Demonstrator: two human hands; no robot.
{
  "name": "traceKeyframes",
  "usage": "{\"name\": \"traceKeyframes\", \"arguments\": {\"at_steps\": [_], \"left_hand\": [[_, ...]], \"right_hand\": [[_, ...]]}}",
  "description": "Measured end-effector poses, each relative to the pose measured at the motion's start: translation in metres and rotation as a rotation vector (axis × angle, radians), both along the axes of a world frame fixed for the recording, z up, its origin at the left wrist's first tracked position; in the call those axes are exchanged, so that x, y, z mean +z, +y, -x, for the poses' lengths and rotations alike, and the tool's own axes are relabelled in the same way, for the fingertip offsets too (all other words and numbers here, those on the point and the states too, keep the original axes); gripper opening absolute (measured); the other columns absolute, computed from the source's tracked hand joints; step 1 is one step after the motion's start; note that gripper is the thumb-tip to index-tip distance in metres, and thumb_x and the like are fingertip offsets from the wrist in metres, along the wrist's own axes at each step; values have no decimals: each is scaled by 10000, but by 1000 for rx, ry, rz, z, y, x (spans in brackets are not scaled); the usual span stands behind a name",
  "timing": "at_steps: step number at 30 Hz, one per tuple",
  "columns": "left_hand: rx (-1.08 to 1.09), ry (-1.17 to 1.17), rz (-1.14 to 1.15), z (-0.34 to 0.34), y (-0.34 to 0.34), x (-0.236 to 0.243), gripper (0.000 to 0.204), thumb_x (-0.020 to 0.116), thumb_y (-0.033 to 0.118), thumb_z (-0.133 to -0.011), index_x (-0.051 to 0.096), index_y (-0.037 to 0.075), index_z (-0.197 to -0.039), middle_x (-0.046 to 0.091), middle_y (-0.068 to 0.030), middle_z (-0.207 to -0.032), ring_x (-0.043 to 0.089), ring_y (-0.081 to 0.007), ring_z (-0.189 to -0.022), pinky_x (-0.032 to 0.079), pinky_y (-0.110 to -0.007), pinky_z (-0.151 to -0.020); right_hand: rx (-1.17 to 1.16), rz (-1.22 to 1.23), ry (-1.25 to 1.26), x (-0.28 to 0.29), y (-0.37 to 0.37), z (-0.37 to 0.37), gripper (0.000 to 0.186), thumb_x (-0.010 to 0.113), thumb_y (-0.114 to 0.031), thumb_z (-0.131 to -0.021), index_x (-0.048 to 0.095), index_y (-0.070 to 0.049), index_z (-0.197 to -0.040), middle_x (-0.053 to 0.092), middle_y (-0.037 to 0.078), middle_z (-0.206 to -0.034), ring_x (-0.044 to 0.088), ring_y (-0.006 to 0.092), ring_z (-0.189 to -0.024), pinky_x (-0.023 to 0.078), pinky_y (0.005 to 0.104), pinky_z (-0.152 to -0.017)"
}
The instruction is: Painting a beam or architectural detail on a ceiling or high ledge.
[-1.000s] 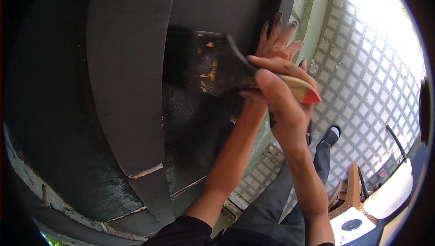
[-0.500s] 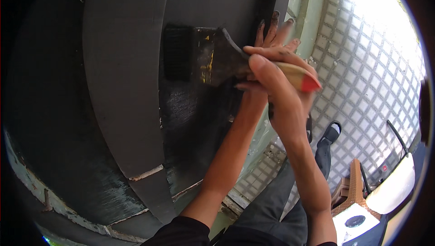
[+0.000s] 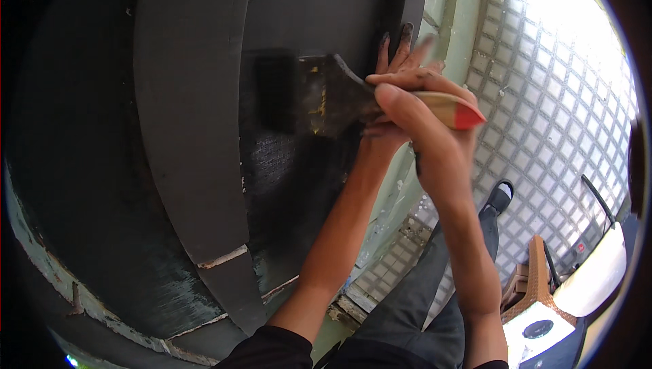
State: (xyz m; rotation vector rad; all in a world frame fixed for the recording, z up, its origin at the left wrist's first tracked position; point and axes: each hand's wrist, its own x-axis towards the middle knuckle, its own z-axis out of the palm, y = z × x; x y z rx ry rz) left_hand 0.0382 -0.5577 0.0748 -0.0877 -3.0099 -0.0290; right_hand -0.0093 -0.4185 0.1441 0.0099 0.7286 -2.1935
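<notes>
A wide paintbrush with dark bristles, a paint-smeared ferrule and a pale wooden handle tipped in red is gripped in my right hand. Its bristles lie against the black-painted panel, where a wet, shiny streak shows just below. My left hand is behind the right one, fingers spread with dark paint on their tips. It rests at the panel's right edge, beside the pale green frame, and its palm is partly hidden by the right hand and brush.
A raised dark strip runs down the panel's left. Patches of worn greenish paint show lower down. To the right is a floor of square tiles, with a white and tan chair-like object at the lower right. My sandalled foot stands on the tiles.
The brush has shifted slightly down and right across the panel, carried by my right hand. My left hand stays at the edge with only a small shift in view.
</notes>
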Motion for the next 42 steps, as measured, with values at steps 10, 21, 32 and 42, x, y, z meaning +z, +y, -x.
{"name": "traceKeyframes", "arguments": {"at_steps": [10, 21, 32, 42], "left_hand": [[62, -84, -100, 9, 3, 1, 495, 626, 429, -820, 743, 88, -1159, 548, -223, -1428, 347, -409, -1457, 139, -615, -1203], [108, -21, -120, 9, 7, 1, 486, 604, 401, -829, 733, 84, -1174, 589, -197, -1386, 420, -389, -1414, 162, -575, -1214], [63, -32, -160, 4, 2, -1, 582, 602, 492, -796, 724, 86, -1194, 575, -188, -1414, 392, -405, -1433, 113, -608, -1210], [44, -58, -101, 3, 1, 6, 540, 642, 456, -792, 724, 70, -1160, 628, -182, -1338, 442, -388, -1404, 177, -623, -1198]], "right_hand": [[-89, -199, 26, -3, 16, -7, 296, 702, -176, -881, 696, 71, -1044, 694, 113, -927, 690, 165, -833, 583, 281, -742], [-155, -267, 115, -8, 14, -21, 212, 720, -111, -878, 736, 64, -998, 722, 81, -862, 668, 105, -771, 520, 224, -702], [-265, -334, 113, -11, 6, -19, 179, 712, -70, -882, 737, 61, -1001, 738, 78, -893, 670, 104, -811, 539, 232, -747], [-296, -437, 208, -22, 6, -22, 142, 705, -53, -885, 726, 64, -963, 730, 75, -880, 657, 101, -805, 525, 229, -734]]}}
